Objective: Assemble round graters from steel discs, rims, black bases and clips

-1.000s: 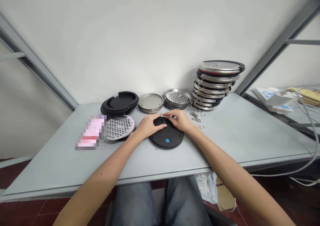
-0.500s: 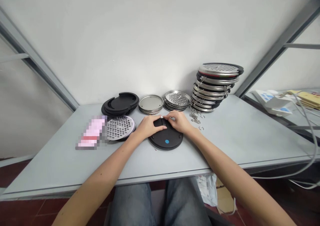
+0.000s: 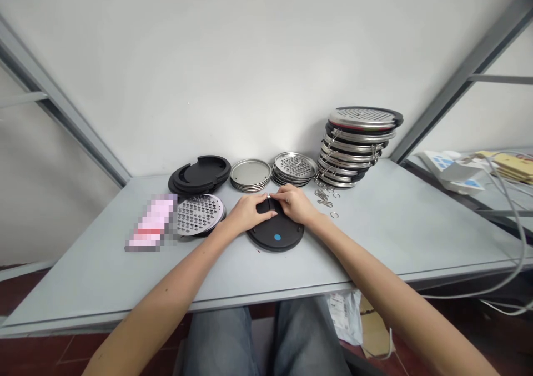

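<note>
A round black disc (image 3: 275,240) with a blue dot lies flat near the table's front edge. My left hand (image 3: 249,211) grips its upper left part, with the thumb across the top face. On the upper right, my right hand (image 3: 292,202) is closed, its fingertips at a small shiny metal piece (image 3: 268,196) on the disc's far edge. Both hands' fingertips almost meet there. What exactly the right fingers pinch is too small to tell.
Behind stand black holders (image 3: 200,173), plain metal discs (image 3: 251,175), grater discs (image 3: 295,168) and a tall stack (image 3: 358,143). Rings and clips (image 3: 323,197) lie right of my hands. Perforated plates (image 3: 200,216) and a blurred pink item (image 3: 153,220) are at left.
My right hand's fingers have curled in more tightly at the disc's far edge. My left hand stays on the disc. The whole view has shifted very slightly.
</note>
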`<state>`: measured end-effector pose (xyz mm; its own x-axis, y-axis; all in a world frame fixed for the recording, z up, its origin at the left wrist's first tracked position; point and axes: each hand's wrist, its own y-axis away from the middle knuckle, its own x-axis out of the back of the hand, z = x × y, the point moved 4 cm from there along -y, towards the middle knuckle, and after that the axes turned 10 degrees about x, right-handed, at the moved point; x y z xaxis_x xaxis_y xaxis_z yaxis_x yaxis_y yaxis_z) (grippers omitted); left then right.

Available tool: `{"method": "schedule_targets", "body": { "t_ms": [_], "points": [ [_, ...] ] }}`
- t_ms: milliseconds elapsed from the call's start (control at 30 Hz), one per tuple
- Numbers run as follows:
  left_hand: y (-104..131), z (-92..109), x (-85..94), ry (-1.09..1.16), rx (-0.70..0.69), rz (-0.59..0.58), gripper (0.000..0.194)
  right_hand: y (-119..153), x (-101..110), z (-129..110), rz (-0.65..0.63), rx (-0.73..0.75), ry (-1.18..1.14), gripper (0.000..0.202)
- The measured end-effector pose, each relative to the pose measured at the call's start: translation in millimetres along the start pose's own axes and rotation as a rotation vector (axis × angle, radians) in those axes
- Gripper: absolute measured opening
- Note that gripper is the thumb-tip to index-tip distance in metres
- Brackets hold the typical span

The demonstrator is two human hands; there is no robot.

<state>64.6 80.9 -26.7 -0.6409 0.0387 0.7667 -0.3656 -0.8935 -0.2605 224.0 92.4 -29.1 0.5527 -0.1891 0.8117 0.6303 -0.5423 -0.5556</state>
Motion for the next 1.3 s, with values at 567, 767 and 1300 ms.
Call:
{"method": "schedule_targets", "body": {
  "t_ms": [567, 767, 1300],
  "points": [
    [-5.8, -2.3, -4.9, 0.034, -0.055, -0.059, 0.048, -2.5, 2.2, -5.2, -0.075, -0.005, 0.087, 0.035],
    [-7.5, -3.4, -5.6, 0.044, -0.041, -0.061, 0.051, -1.3, 3.1, -6.0, -0.061, -0.056, 0.112, 0.036],
    [-9.6, -4.7, -6.9, 0.112, -0.011, -0.109, 0.053, 1.5, 5.5, -4.8, -0.056, -0.129, 0.028, 0.036]
  ]
}}
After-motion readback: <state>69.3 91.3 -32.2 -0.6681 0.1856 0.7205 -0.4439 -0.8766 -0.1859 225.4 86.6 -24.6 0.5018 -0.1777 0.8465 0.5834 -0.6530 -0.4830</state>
